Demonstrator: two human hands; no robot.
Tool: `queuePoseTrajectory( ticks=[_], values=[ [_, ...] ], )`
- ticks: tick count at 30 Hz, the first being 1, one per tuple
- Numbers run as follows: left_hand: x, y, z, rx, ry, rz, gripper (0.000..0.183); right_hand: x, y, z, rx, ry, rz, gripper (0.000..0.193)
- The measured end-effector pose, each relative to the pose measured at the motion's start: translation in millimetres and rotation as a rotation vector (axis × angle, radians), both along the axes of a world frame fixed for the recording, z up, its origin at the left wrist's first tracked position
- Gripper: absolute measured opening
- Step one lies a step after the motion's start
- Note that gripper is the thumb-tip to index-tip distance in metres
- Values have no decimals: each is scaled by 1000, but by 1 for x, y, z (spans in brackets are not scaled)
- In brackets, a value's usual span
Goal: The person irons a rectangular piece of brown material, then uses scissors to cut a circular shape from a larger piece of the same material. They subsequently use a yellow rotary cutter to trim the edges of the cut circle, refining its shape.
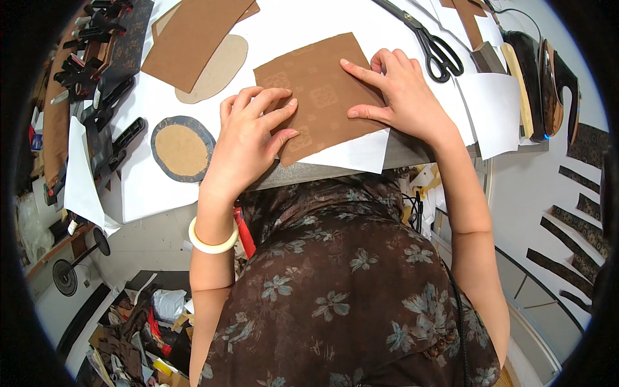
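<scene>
A brown patterned sheet [329, 77] lies at the upper centre of the frame on the white surface [145, 200]. The left hand [253, 129], loosely curled, touches its left edge; the right hand [407, 97], thumb and forefinger spread wide, rests on its right side. Black-handled scissors [431, 48] lie upper right.

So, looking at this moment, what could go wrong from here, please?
The brown sheet reaches the gray table edge, so a body leaning in might catch it and shift it. The black scissors lie just beyond the right hand, so a wide sweep might knock them.
</scene>
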State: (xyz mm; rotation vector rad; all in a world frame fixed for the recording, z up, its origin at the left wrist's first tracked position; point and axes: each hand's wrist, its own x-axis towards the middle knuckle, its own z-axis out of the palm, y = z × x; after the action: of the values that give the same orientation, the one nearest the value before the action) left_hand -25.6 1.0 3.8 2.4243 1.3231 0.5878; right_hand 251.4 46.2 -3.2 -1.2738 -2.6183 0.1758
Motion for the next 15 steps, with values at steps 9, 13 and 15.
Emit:
queuePoseTrajectory(
  ticks=[9,13,15],
  values=[
    [0,2,5,-103,-51,30,36,22,15,6,-299,223,42,63],
    [1,3,5,-116,-62,30,37,17,12,6,-260,255,58,57],
    [0,3,5,-126,-65,31,37,12,13,4,-261,248,53,54]
  ],
)
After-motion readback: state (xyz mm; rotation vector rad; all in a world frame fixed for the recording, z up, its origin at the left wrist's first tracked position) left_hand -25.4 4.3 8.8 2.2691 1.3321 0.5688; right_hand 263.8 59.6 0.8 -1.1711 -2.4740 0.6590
